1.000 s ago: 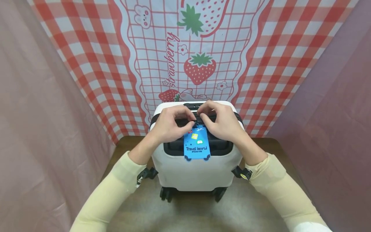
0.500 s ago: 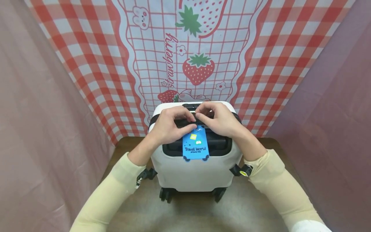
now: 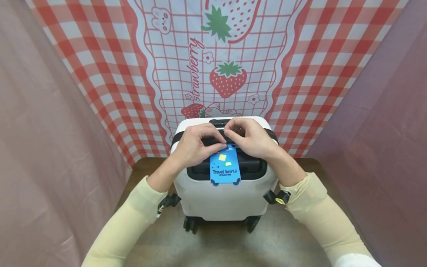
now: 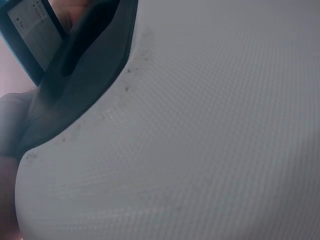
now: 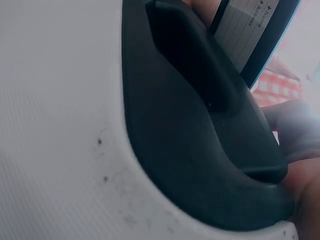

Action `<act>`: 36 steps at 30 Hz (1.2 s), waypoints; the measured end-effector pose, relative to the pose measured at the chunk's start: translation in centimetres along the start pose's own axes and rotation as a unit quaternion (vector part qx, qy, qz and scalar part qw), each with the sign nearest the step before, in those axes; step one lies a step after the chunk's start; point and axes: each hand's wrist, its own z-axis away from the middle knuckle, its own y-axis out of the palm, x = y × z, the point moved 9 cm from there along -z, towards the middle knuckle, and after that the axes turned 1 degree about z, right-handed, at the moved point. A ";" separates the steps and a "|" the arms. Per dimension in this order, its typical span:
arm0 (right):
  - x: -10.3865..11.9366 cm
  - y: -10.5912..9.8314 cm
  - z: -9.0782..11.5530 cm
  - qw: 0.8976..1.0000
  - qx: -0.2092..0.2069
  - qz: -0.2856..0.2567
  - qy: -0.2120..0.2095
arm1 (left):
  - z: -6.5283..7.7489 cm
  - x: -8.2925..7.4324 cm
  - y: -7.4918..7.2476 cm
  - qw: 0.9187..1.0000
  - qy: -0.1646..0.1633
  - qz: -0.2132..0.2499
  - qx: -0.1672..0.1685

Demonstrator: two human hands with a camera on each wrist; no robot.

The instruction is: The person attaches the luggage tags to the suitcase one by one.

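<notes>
A blue luggage tag (image 3: 225, 171) printed "Travel World" hangs against the front of a white suitcase (image 3: 227, 200). My left hand (image 3: 196, 145) pinches the tag's top end between thumb and forefinger. Just to the right and slightly higher, my right hand (image 3: 256, 140) brings thumb and forefinger together at the tag's dark strap, which the fingers mostly hide. Both hands are over the suitcase's black handle (image 5: 240, 135). From the wrist views, the tag's back shows a white card (image 5: 248, 25) with name and address lines.
The suitcase stands upright on black wheels (image 3: 252, 223) on a brown wooden table (image 3: 220, 246). Close behind it hangs a red-checked strawberry cloth (image 3: 233, 48). Pink curtains (image 3: 50, 148) enclose both sides.
My right hand's fingertips have shifted slightly left and come together. My left thumb and forefinger have closed at the tag's top. The suitcase has stayed in place.
</notes>
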 end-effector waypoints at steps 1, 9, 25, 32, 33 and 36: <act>0.1 0.0 0.0 1.000 0.000 0.001 -0.001 | 0.0 0.0 0.0 1.000 -0.001 0.000 -0.001; 0.2 0.2 0.2 1.000 0.007 0.011 0.007 | 0.1 0.0 -0.1 1.000 -0.003 -0.012 -0.005; 0.3 0.3 0.1 1.000 -0.007 -0.012 0.013 | 0.3 -0.4 -0.1 0.999 0.025 -0.039 -0.012; 0.0 0.3 0.2 0.999 -0.011 -0.033 0.038 | 0.3 -0.6 -0.1 0.998 0.036 -0.036 -0.023; 0.0 0.3 0.3 0.998 -0.011 -0.037 0.041 | 0.3 -0.6 -0.2 0.998 0.037 -0.036 -0.025; -0.1 0.2 0.2 0.997 -0.016 -0.049 0.048 | 0.3 -0.8 -0.2 0.998 0.042 -0.038 -0.031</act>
